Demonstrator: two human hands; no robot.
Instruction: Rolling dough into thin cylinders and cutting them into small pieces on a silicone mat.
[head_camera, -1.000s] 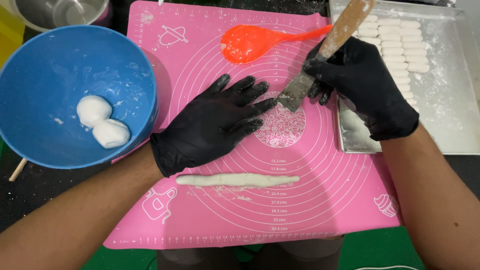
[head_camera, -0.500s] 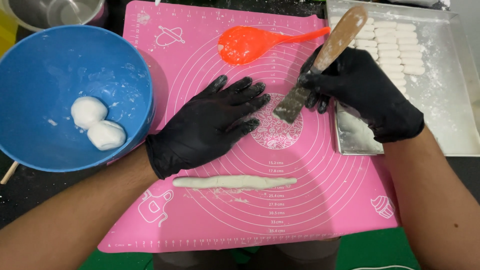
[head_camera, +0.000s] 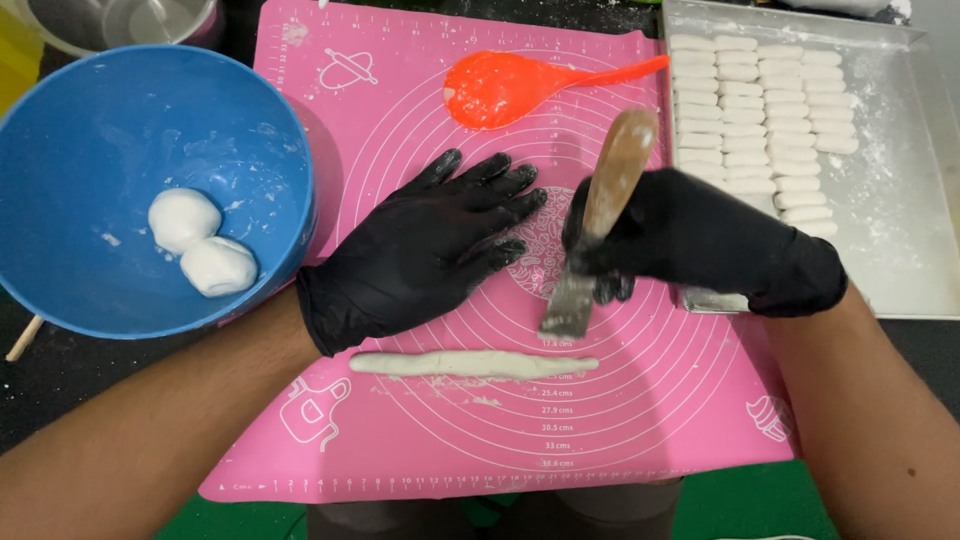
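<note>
- Head view: a metal scraper (head_camera: 578, 285) with a wooden handle is clamped in the fist of the right hand (head_camera: 700, 245), blade pointing down, probably so its edge can meet the dough from above.
- One thin dough rope (head_camera: 473, 364) lies just below the blade tip, apart from it, on the pink silicone mat (head_camera: 640, 420).
- The left hand (head_camera: 425, 250) is laid flat beside the grip, fingers spread and holding nothing; it seems to keep the mat steady.
- Beyond the grip, one orange spoon (head_camera: 510, 85) is seen on the mat.
- To the right of the grip, a metal tray (head_camera: 900, 260) carries many small cut pieces in about four columns; an exact count cannot be given.
- Far left of the grip, one blue bowl (head_camera: 110, 110) holds two dough balls (head_camera: 200, 240).
</note>
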